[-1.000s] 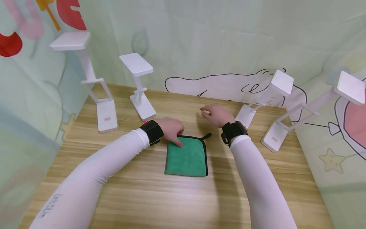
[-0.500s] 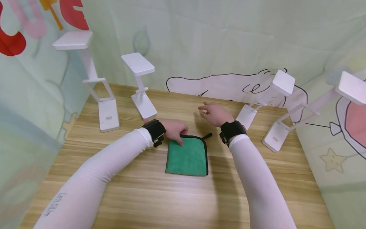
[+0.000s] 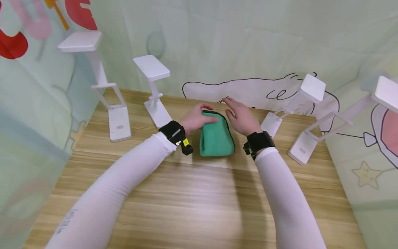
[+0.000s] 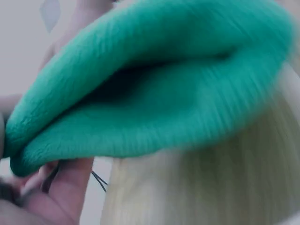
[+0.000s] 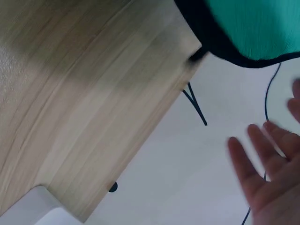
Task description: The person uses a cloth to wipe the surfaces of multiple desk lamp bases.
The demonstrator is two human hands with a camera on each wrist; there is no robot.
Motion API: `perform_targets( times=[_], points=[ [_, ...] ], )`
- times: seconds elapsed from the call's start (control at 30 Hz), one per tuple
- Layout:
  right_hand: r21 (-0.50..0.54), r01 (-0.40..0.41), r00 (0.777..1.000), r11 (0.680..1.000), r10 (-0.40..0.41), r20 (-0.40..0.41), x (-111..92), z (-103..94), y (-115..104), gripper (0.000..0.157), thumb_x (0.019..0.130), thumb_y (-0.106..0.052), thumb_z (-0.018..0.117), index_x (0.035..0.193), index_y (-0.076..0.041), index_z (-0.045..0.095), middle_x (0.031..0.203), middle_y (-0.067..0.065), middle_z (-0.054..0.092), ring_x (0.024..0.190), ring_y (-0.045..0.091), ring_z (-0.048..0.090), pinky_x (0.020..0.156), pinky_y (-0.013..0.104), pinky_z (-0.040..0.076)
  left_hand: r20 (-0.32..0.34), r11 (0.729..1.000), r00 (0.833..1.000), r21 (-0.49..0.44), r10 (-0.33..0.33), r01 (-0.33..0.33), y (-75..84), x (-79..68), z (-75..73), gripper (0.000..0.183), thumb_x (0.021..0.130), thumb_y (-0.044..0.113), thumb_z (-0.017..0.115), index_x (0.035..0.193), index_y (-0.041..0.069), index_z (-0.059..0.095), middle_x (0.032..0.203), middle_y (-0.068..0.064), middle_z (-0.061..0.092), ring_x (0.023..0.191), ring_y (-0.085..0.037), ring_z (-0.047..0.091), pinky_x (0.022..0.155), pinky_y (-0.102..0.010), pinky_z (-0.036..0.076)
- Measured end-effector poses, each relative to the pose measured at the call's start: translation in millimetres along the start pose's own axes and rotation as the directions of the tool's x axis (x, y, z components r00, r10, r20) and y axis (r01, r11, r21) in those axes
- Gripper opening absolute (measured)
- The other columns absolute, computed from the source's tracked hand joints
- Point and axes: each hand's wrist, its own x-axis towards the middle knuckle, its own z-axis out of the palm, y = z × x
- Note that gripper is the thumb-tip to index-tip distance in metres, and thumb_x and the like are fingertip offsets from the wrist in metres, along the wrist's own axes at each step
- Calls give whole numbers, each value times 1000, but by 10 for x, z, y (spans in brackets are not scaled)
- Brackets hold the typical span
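A folded green cloth with black edging hangs from my left hand, tilted up over the table. My left thumb lies across its near face and the fingers are behind its top edge. In the left wrist view, the folded layers of the cloth bulge apart, with a dark gap between them. My right hand is just right of the cloth's upper edge, fingers extended and holding nothing. In the right wrist view, the spread fingers of the right hand are apart from the cloth's black-edged corner.
Two white desk lamps stand at the left, an outer lamp and an inner lamp. At the right are another lamp close to my right wrist and an outermost lamp. A printed fabric backdrop rises behind the wooden table.
My left hand has lifted the cloth from flat on the table and carried it away from me, slightly right. The right hand has shifted a little farther away and its fingers have spread.
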Motion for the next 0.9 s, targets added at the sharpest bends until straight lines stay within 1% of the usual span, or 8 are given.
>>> perform_targets(
  times=[0.1,0.27,0.47,0.6,0.67,0.73,0.83,0.9],
  points=[
    [8,57,996,998,-56,-76,-60,-32,22,55,101,-8,41,152,-30,39,148,5,47,133,24,40,103,51,41,-107,980,992,-198,-60,38,90,57,13,58,87,21,76,133,6,45,123,-14,51,94,-25,61,70,-34,56],
    [-17,166,979,986,-167,-118,-142,1,84,76,81,4,46,151,-27,42,141,4,54,126,26,47,97,50,45,-261,911,958,-413,-122,4,205,137,7,55,89,17,72,133,6,41,126,-15,47,92,-22,58,68,-30,54],
    [-5,214,970,977,-213,-113,-210,57,139,89,72,0,51,155,-27,34,146,5,49,129,25,45,94,53,46,-376,842,904,-539,-204,-33,250,209,-38,57,90,15,70,135,4,36,126,-15,43,93,-22,55,74,-33,53],
    [-14,239,966,971,-239,-103,-190,85,114,92,76,-15,63,158,-29,24,149,5,45,132,24,42,98,52,43,-423,798,870,-599,-252,-61,248,230,-73,60,89,13,71,135,1,35,122,-14,43,87,-21,55,66,-28,53],
    [-22,242,963,970,-243,-115,-164,105,88,90,81,-25,70,158,-29,23,149,4,45,131,24,43,102,52,41,-424,789,866,-612,-265,-59,250,225,-76,60,89,14,71,135,0,35,119,-13,45,84,-20,55,65,-27,53],
    [-18,232,963,973,-232,-136,-139,123,62,88,83,-30,75,157,-28,26,146,6,48,128,26,45,102,51,41,-402,787,876,-615,-267,-43,253,217,-69,58,90,14,71,135,-1,37,116,-13,46,82,-19,56,67,-30,52],
    [-6,196,969,981,-195,-155,-124,129,12,81,88,-24,73,156,-28,31,144,7,52,126,27,47,101,51,42,-360,787,895,-616,-263,-16,260,202,-45,55,91,14,70,133,-2,39,112,-11,48,79,-17,58,72,-33,53],
    [3,173,973,985,-171,-154,-122,129,-10,75,90,-16,69,155,-29,33,143,8,52,127,28,47,102,52,41,-343,784,903,-620,-260,-10,259,200,-37,54,91,13,70,132,-2,40,110,-11,49,77,-17,58,72,-32,53]
  ],
)
